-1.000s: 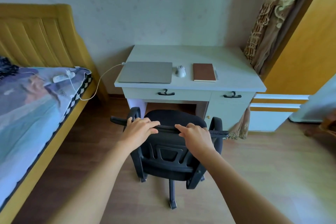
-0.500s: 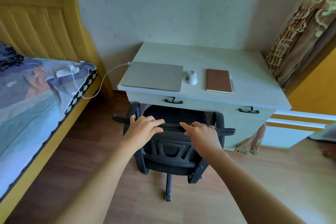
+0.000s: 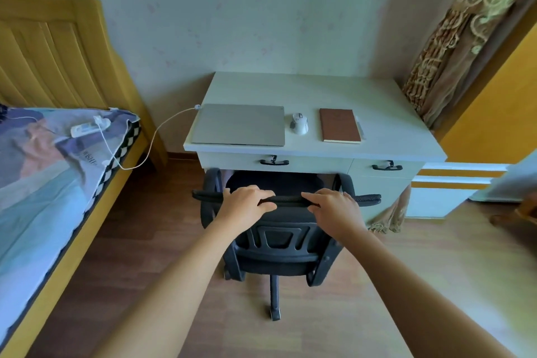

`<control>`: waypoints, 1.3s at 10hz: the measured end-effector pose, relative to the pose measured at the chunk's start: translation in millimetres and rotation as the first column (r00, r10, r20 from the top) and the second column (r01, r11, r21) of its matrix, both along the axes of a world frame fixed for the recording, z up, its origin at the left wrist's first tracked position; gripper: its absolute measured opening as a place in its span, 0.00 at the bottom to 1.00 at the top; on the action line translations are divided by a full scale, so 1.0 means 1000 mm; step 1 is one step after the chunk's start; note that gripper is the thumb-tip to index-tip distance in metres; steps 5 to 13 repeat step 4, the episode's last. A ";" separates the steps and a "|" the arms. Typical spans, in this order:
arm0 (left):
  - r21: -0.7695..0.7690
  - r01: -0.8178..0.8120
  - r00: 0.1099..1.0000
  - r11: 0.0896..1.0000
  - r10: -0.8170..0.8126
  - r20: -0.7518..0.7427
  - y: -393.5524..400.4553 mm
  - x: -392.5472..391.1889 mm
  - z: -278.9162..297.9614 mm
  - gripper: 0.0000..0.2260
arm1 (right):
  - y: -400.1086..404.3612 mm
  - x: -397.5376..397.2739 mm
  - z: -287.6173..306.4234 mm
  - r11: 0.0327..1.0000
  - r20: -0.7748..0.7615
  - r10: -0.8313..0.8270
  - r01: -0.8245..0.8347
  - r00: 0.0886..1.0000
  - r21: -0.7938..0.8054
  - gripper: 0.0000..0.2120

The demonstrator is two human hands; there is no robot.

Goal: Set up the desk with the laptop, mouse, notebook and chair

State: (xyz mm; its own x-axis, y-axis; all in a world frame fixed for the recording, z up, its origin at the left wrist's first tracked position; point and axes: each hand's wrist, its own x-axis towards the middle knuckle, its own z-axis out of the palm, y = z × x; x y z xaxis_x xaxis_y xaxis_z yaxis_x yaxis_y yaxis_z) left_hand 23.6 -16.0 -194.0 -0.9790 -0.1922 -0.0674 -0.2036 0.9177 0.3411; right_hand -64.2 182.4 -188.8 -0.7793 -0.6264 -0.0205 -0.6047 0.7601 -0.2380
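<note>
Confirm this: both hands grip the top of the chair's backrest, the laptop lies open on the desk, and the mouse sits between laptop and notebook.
Not quite. The head view shows the laptop closed flat, not open. The rest holds: left hand and right hand grip the chair backrest top, and the mouse sits between laptop and notebook on the desk.

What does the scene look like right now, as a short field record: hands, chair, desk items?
left hand: grips top of chair back
right hand: grips top of chair back
chair: seat partly under desk
laptop: closed, desk left, cable plugged in
mouse: between laptop and notebook
notebook: closed, right of mouse
</note>
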 end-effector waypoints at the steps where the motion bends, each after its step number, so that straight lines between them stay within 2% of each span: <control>1: -0.065 0.016 0.994 0.998 -0.023 -0.109 0.003 0.010 0.005 0.17 | 0.001 0.015 0.015 0.997 -0.030 -0.037 0.035 0.999 -0.070 0.15; 3: -0.149 -0.012 0.930 0.989 -0.044 -0.364 0.005 0.056 0.052 0.11 | 0.018 0.054 0.060 0.984 -0.146 -0.079 0.053 0.986 -0.172 0.09; 4: -0.140 -0.030 0.859 0.990 -0.046 -0.510 0.011 0.080 0.079 0.06 | 0.027 0.073 0.085 0.961 -0.217 -0.102 0.040 0.971 -0.274 0.07; 13: -0.140 -0.030 0.859 0.990 -0.046 -0.510 0.011 0.080 0.079 0.06 | 0.027 0.073 0.085 0.961 -0.217 -0.102 0.040 0.971 -0.274 0.07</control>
